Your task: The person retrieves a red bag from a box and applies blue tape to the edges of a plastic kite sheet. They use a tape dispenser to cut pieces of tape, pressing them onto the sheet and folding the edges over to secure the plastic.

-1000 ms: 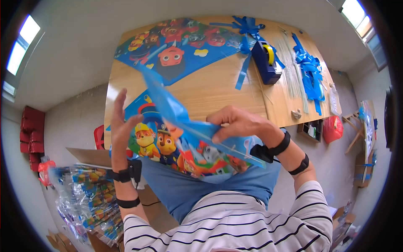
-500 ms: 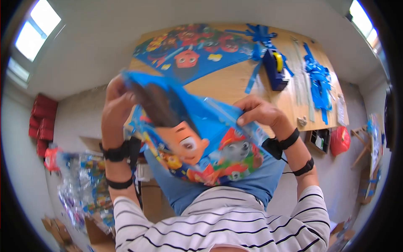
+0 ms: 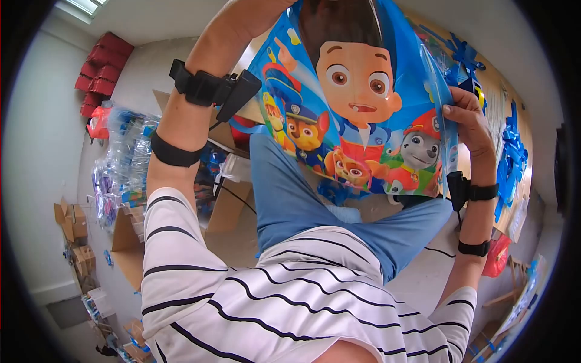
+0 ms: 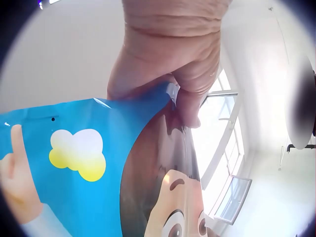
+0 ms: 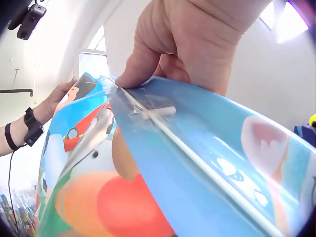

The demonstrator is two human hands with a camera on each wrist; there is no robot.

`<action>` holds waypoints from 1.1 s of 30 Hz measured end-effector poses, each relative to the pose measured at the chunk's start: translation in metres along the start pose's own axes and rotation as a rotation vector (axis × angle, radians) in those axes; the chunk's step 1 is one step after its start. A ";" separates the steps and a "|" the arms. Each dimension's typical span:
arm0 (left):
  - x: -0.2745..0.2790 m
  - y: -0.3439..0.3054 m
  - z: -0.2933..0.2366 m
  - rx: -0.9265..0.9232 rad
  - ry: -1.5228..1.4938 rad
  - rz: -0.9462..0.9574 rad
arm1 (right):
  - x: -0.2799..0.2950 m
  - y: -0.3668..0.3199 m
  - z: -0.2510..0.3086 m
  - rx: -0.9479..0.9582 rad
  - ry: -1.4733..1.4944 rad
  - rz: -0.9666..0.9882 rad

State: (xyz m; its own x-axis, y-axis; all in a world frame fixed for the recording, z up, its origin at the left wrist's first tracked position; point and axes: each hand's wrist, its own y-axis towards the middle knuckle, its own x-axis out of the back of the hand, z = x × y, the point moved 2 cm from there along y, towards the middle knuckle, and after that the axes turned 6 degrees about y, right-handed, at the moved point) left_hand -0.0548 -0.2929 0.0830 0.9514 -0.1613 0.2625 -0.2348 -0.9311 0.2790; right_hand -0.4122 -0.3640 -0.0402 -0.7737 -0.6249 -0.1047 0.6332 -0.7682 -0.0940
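A blue plastic kite (image 3: 357,130), printed with a cartoon boy and several puppies, is held up in front of my body. My left hand (image 4: 170,61) pinches its top corner between thumb and fingers; in the head view that hand is mostly cut off by the upper edge. On the other side my right hand (image 3: 471,121) grips the kite's side edge, thumb on the near face. In the right wrist view, a thin white rod (image 5: 207,180) runs along the back of the sheet, with a short white piece (image 5: 160,112) crossing it under clear tape.
Behind the kite, the wooden table (image 3: 499,78) carries a tangle of blue ribbon (image 3: 513,148) and a partly hidden tape dispenser (image 3: 478,97). Plastic-wrapped packs (image 3: 130,160) and an open cardboard box (image 3: 127,248) stand at left. A red bag (image 3: 497,254) lies at right.
The kite has risen from over my lap and opened out, its printed face now turned toward me. My left hand went up with its corner; my right hand kept its edge. The head view has shifted.
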 end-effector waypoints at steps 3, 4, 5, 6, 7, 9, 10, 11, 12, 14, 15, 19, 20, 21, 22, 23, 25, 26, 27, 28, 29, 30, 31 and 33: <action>-0.004 0.004 -0.004 -0.041 -0.102 -0.036 | 0.003 0.000 0.003 -0.011 0.010 0.044; -0.001 0.005 -0.003 -0.076 -0.086 -0.043 | 0.006 0.003 0.001 0.002 -0.017 0.034; 0.003 0.007 -0.003 -0.116 -0.072 -0.047 | 0.009 0.010 -0.003 0.018 -0.048 0.021; 0.006 0.006 -0.004 -0.090 -0.076 -0.032 | 0.013 0.012 -0.004 0.035 -0.080 0.003; 0.009 0.002 -0.005 -0.064 -0.081 -0.012 | 0.006 0.011 0.001 0.068 -0.169 -0.080; 0.007 -0.002 -0.008 -0.061 -0.039 -0.003 | 0.002 0.015 -0.009 0.197 -0.275 -0.284; 0.004 -0.006 -0.012 -0.086 0.012 -0.023 | -0.011 0.014 -0.007 0.264 -0.234 -0.287; 0.000 -0.009 -0.016 -0.108 0.063 -0.046 | -0.029 0.009 -0.003 0.329 -0.190 -0.284; -0.009 -0.009 -0.020 -0.093 0.020 -0.027 | -0.048 0.004 0.003 0.393 -0.260 -0.266; -0.027 -0.013 -0.026 -0.054 -0.065 0.009 | -0.082 -0.004 0.015 0.489 -0.333 -0.185; -0.034 -0.015 -0.030 -0.065 -0.084 0.026 | -0.096 -0.006 0.020 0.521 -0.336 -0.123; -0.056 -0.019 -0.044 -0.164 -0.120 0.047 | -0.110 -0.002 0.017 0.304 -0.051 0.019; -0.059 -0.020 -0.046 -0.201 -0.083 0.048 | -0.112 -0.006 0.020 0.312 -0.046 0.030; -0.061 -0.020 -0.048 -0.237 -0.045 0.050 | -0.112 -0.007 0.020 0.317 0.011 0.035; -0.064 -0.018 -0.046 -0.268 -0.088 0.043 | -0.110 -0.006 0.018 0.321 0.067 0.041; -0.066 -0.016 -0.047 -0.292 -0.109 0.066 | -0.110 -0.006 0.018 0.326 0.122 0.049; -0.067 -0.012 -0.050 -0.340 -0.150 0.109 | -0.109 -0.011 0.026 0.305 0.200 0.091; -0.066 -0.012 -0.048 -0.305 -0.188 0.150 | -0.110 -0.012 0.029 0.283 0.232 0.118; -0.066 -0.012 -0.046 -0.267 -0.227 0.191 | -0.111 -0.012 0.031 0.258 0.263 0.144; -0.066 -0.012 -0.045 -0.228 -0.267 0.232 | -0.112 -0.011 0.031 0.250 0.225 0.146; -0.068 -0.012 -0.046 -0.229 -0.252 0.232 | -0.113 -0.008 0.029 0.239 0.188 0.148; -0.070 -0.011 -0.047 -0.229 -0.238 0.231 | -0.115 -0.007 0.028 0.227 0.152 0.150; -0.072 -0.011 -0.048 -0.227 -0.225 0.229 | -0.118 -0.007 0.029 0.225 0.159 0.162; -0.081 -0.007 -0.051 -0.341 -0.197 0.205 | -0.124 -0.007 0.032 0.217 0.178 0.187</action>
State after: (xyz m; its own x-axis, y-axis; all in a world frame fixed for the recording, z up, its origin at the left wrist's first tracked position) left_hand -0.1404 -0.2564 0.1073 0.8901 -0.4219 0.1721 -0.4439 -0.7175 0.5368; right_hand -0.3213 -0.2860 0.0051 -0.6162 -0.7387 -0.2731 0.7298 -0.6659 0.1547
